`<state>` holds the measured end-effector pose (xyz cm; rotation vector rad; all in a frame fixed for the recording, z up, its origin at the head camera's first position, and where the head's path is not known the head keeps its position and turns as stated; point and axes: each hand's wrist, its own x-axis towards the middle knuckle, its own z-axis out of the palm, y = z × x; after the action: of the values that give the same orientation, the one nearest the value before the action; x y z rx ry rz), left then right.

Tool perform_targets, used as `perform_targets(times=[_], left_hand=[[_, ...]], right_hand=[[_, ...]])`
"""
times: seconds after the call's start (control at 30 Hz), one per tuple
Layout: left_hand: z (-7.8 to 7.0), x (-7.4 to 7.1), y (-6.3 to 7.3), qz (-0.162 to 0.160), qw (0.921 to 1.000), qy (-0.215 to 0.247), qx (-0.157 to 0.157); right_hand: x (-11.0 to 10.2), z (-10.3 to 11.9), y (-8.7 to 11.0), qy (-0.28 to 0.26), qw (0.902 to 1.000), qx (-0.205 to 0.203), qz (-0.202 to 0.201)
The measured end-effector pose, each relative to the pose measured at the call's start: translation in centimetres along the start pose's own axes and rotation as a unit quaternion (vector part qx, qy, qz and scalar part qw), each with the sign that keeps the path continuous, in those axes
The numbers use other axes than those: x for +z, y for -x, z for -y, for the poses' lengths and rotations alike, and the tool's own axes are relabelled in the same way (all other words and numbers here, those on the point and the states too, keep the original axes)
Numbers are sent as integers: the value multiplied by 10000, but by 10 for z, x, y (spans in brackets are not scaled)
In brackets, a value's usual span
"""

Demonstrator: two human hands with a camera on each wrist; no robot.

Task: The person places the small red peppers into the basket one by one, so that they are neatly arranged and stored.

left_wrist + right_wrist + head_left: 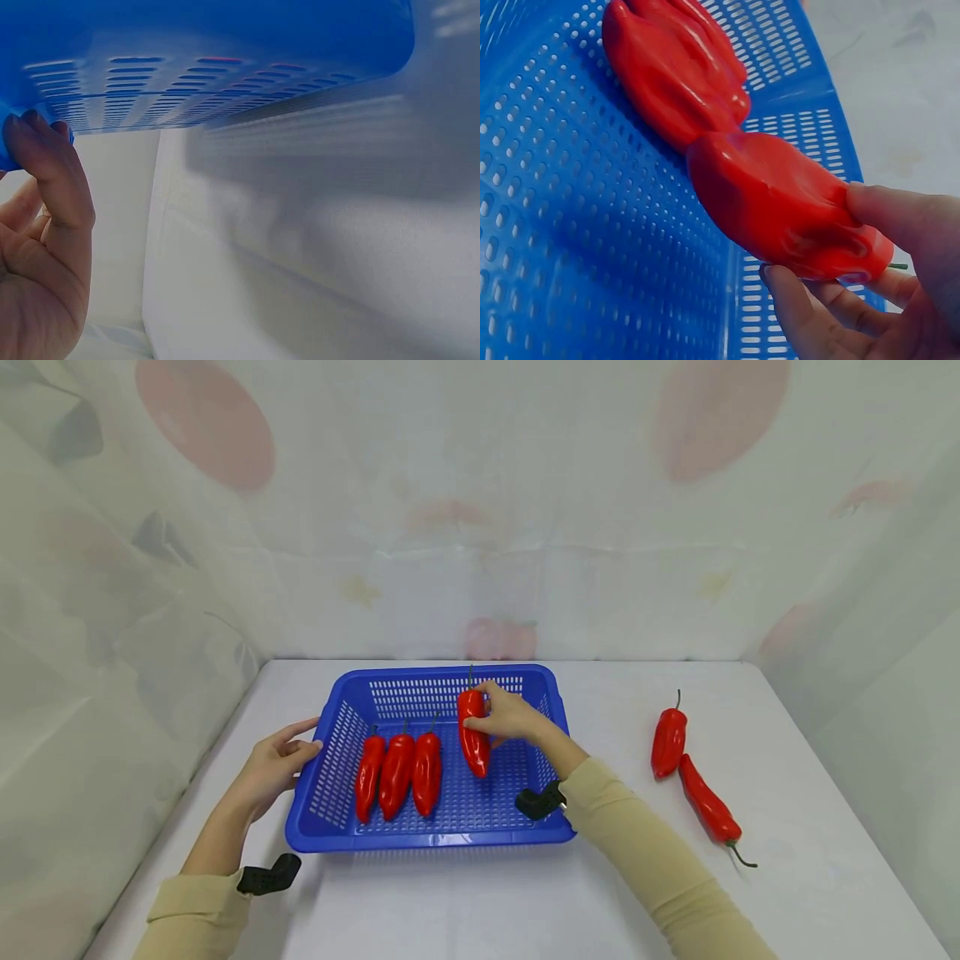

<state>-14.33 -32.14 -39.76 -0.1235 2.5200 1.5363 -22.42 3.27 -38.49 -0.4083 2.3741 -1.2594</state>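
A blue plastic basket with slotted walls stands on the table. My left hand grips its left rim; in the left wrist view the fingers curl against the blue edge. Inside the basket, my right hand holds a red pepper between thumb and fingers, stem towards the back wall. In the right wrist view that pepper is pinched near its stem end. To its left, three red peppers lie side by side on the basket floor, stems pointing away from me.
Two more red peppers lie on the white table right of the basket: a shorter one and a longer one with its stem towards the front. Patterned curtains hang behind and at the sides.
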Motion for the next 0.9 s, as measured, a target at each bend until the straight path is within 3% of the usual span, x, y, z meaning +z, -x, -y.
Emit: perform_targets(times=[0.53,0.9], left_hand=[[2,0,0,-18,10000,24,-26],[0,0,0,-19,10000,-4,-14]], right_hand=[[12,-3,-6,470,9977,242,429],[18,2,-8,425,9950,578,694]])
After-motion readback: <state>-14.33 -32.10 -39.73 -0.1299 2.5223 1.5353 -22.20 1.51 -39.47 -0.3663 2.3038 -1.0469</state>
